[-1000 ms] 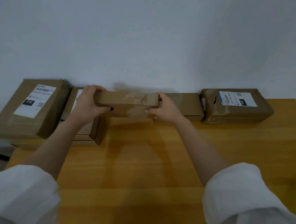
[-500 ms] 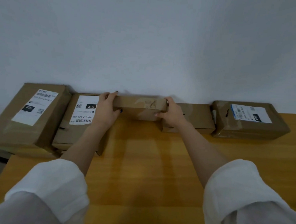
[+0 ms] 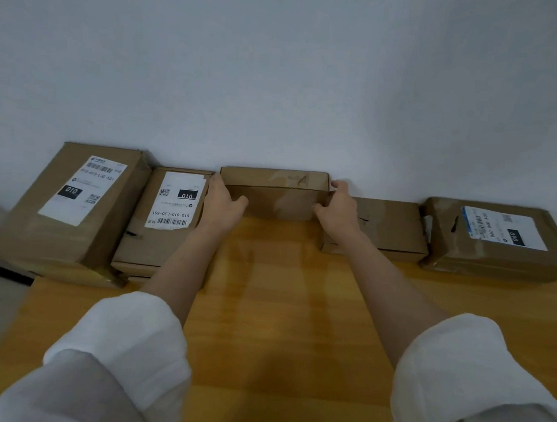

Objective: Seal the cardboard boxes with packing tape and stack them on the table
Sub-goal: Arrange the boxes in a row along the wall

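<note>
Held box: a plain cardboard box (image 3: pixel 273 194) is seen at 12 o'clock on the table (image 3: pixel 280 309), against the wall (image 3: pixel 279 79), with its lower edge meeting the wood.
Left hand (image 3: pixel 223 203): the 9 o'clock end of the box is grasped, with the thumb laid on the front face.
Right hand (image 3: pixel 338 211): the 3 o'clock end is grasped, with the fingers curled at the top corner.
Toward 9 o'clock: a smaller labelled box (image 3: pixel 164 216) is placed just beside the left hand, then a large labelled box (image 3: pixel 70 203).
Toward 3 o'clock: a flat box (image 3: pixel 391 228) and a taped box (image 3: pixel 499 239) are lined up.
</note>
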